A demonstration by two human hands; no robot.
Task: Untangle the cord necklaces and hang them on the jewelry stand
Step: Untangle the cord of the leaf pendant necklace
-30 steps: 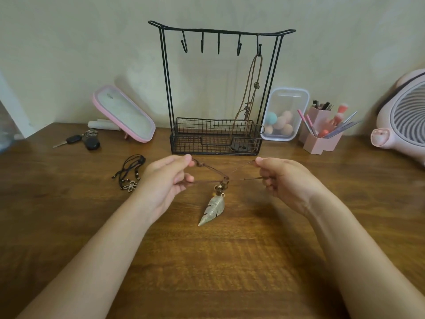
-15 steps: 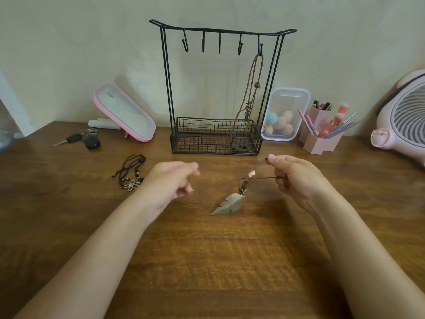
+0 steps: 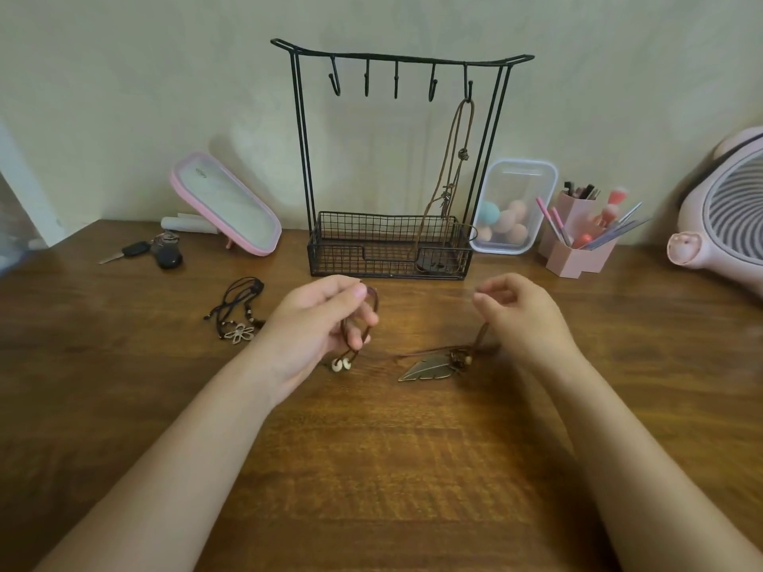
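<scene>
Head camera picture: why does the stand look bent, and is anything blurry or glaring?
Head view: the wide-angle lens bows the stand's top bar, splays its posts, and stretches the fan at the right edge. Head view: the light is soft and even, with faint shadows on the wall and no glare. Head view: the cord by the right hand looks smeared; the rest is fairly sharp.

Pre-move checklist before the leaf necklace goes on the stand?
1. Left hand grips the brown cord: ok.
2. Right hand holds the cord beside the leaf pendant: ok.
3. Pendant off the table: not ok, it lies flat.
4. Cord free of tangles: cannot tell, it is bunched at the pendant.
5. Free hook on the jewelry stand: ok, four are bare; the rightmost carries a hung necklace.
</scene>
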